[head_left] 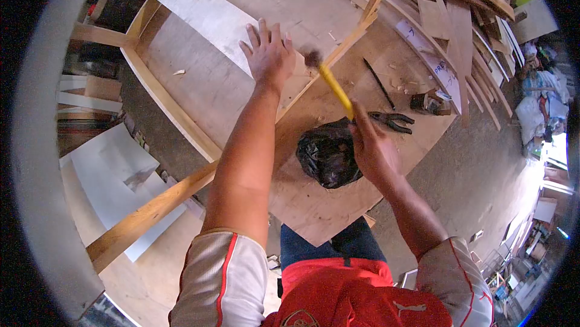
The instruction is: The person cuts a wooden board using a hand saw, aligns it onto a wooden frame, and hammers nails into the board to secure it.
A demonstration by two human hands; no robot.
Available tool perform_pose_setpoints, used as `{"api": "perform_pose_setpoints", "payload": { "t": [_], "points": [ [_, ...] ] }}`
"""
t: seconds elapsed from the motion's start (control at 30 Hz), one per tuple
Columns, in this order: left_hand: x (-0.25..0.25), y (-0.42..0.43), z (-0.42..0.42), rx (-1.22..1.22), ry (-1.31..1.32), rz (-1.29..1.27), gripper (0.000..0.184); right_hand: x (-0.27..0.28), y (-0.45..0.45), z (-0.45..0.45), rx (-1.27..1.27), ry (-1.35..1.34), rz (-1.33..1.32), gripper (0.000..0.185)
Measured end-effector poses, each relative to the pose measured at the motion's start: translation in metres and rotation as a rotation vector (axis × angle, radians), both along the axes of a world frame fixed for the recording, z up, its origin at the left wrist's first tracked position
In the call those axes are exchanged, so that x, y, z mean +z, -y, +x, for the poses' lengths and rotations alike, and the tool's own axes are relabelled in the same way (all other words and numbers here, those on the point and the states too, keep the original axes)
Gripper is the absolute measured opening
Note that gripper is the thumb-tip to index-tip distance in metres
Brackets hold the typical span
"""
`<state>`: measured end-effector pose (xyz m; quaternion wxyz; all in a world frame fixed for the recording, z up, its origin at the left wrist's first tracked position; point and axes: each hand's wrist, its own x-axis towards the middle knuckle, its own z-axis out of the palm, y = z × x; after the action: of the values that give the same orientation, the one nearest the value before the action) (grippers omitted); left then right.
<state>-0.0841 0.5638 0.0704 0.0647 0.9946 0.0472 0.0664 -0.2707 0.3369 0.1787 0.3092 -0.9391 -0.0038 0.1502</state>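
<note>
My left hand lies with fingers spread on a long pale board, pressing near its right end. The board rests inside a wooden frame on a brown panel. In my right hand is a hammer with a yellow handle. Its head, blurred, is just right of the board's end, over the frame's near rail. Beside my right hand, to its left, sits a black plastic bag. Pliers with dark handles lie just beyond that hand.
A thin black rod and a small dark box lie right of the frame. Wood strips are piled at the upper right. A wooden beam runs toward the lower left, above white sheets. Plastic bags lie far right.
</note>
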Motion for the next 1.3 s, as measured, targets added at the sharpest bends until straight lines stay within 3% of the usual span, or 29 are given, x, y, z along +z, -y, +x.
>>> {"api": "perform_pose_setpoints", "payload": {
  "t": [0.1, 0.3, 0.5, 0.7, 0.8, 0.9, 1.0, 1.1, 1.2, 1.3],
  "points": [
    [0.0, -0.001, 0.003, -0.003, 0.007, -0.011, 0.053, -0.004, 0.003, 0.004, 0.041, -0.051, 0.041, 0.054],
    [-0.001, 0.0, 0.0, -0.011, 0.011, 0.001, 0.053, 0.024, -0.001, 0.004, -0.01, 0.201, 0.174, 0.055],
    [-0.001, 0.0, 0.002, -0.006, 0.023, -0.013, 0.052, -0.021, 0.002, -0.003, 0.073, -0.019, 0.007, 0.055],
    [-0.004, 0.0, 0.002, -0.001, 0.027, -0.004, 0.051, 0.008, -0.002, 0.002, -0.029, 0.385, 0.21, 0.055],
    [-0.005, -0.001, 0.001, -0.009, 0.033, -0.018, 0.05, -0.017, 0.0, -0.003, 0.017, 0.097, -0.001, 0.057],
    [-0.002, 0.0, 0.006, -0.008, 0.049, -0.028, 0.049, -0.04, 0.004, 0.005, 0.055, 0.098, 0.058, 0.06],
    [-0.002, 0.0, 0.004, -0.014, 0.032, -0.017, 0.048, -0.025, 0.004, 0.001, 0.002, 0.243, 0.193, 0.061],
    [-0.005, 0.0, 0.002, -0.018, 0.044, -0.008, 0.047, -0.012, 0.0, -0.011, -0.024, 0.245, 0.163, 0.061],
    [-0.008, -0.001, 0.001, -0.021, 0.066, -0.012, 0.047, -0.056, -0.004, -0.009, 0.02, 0.019, 0.013, 0.062],
    [-0.008, -0.002, 0.002, -0.015, 0.07, -0.009, 0.046, -0.055, -0.003, -0.01, -0.021, 0.132, 0.136, 0.062]
  ]
}}
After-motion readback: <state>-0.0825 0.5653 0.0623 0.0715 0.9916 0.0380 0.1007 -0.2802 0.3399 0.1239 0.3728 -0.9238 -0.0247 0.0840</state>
